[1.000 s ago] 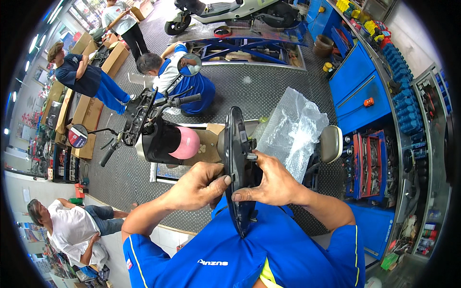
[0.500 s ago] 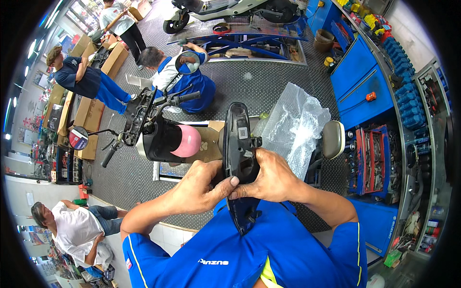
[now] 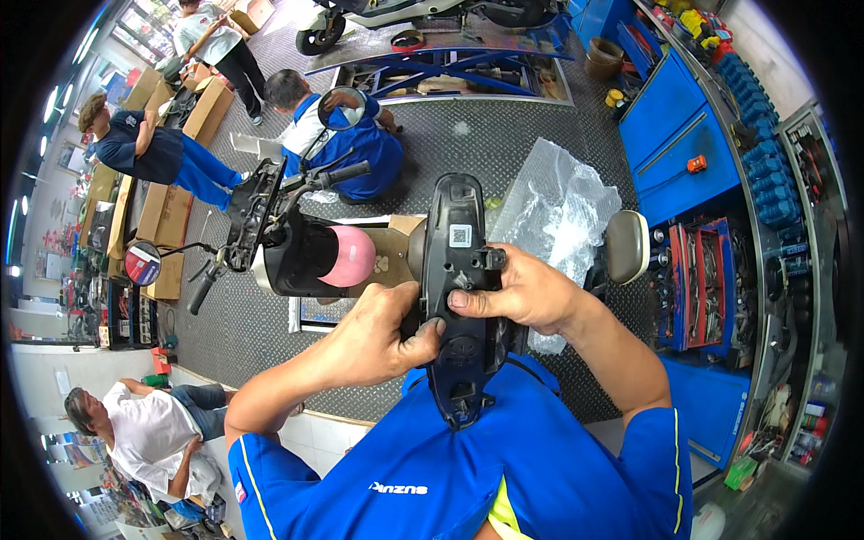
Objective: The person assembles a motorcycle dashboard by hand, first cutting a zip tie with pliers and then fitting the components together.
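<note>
A long black plastic scooter part [image 3: 445,270], narrowing toward my chest, is held upright before me between both hands. Its face carries a white code label, several small posts and a round patterned area. My left hand [image 3: 382,333] grips its left edge, thumb resting on the face and fingers curled behind. My right hand [image 3: 540,292] clasps the right edge, thumb pressed across the middle; its other fingers are hidden behind the part. Beyond it stands a partly stripped scooter [image 3: 292,256] with a smooth pink rounded thing [image 3: 349,256] on it.
Bubble wrap [image 3: 558,211] lies beyond my right hand, near a padded seat-like piece [image 3: 627,247]. A person in blue [image 3: 360,162] crouches past the handlebar; other people stand at left. Blue cabinets [image 3: 670,135] and a red tool rack [image 3: 702,283] line the right.
The part has turned so its broad face shows more fully toward me. My right thumb has moved up and onto its middle, apart from the left thumb.
</note>
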`<state>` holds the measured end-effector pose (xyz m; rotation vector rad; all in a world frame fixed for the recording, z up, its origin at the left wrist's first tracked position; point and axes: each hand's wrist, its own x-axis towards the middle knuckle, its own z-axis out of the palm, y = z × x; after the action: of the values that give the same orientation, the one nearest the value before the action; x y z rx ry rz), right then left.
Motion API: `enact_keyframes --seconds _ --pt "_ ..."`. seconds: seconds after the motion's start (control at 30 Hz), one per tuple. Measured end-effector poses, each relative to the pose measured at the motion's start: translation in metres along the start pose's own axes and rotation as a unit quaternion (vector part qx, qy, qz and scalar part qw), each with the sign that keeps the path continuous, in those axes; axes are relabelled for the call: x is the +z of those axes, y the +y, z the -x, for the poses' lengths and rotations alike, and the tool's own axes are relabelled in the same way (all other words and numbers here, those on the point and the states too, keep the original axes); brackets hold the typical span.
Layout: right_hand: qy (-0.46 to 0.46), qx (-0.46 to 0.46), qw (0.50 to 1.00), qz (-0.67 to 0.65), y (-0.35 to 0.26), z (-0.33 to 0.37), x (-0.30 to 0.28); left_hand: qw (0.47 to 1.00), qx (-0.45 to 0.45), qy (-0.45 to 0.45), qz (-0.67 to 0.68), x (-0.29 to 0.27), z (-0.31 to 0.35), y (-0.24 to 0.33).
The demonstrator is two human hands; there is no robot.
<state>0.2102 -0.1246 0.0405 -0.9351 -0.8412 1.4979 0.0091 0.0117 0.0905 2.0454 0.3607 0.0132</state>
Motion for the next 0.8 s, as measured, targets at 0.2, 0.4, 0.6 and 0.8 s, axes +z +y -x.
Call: enact_keyframes --seconds 0.2,0.4,0.6,0.8 --pt "0.060 0.006 0.998 -0.018 0.006 -0.005 0.005 0.995 0.020 0.010 -0.102 0.003 -0.008 -0.004" --pt "0.082 0.038 0.995 -0.046 0.004 -0.004 0.005 1.000 0.015 -0.007 -0.023 0.006 -0.016 -0.022" --pt "0.076 0.045 0.992 -0.094 -0.008 -0.004 -0.002 0.992 -0.019 -0.054 0.115 0.015 -0.023 -0.035" --pt "0.096 0.069 0.987 -0.109 0.012 -0.006 -0.014 0.988 -0.014 -0.052 0.141 0.030 -0.030 -0.062"
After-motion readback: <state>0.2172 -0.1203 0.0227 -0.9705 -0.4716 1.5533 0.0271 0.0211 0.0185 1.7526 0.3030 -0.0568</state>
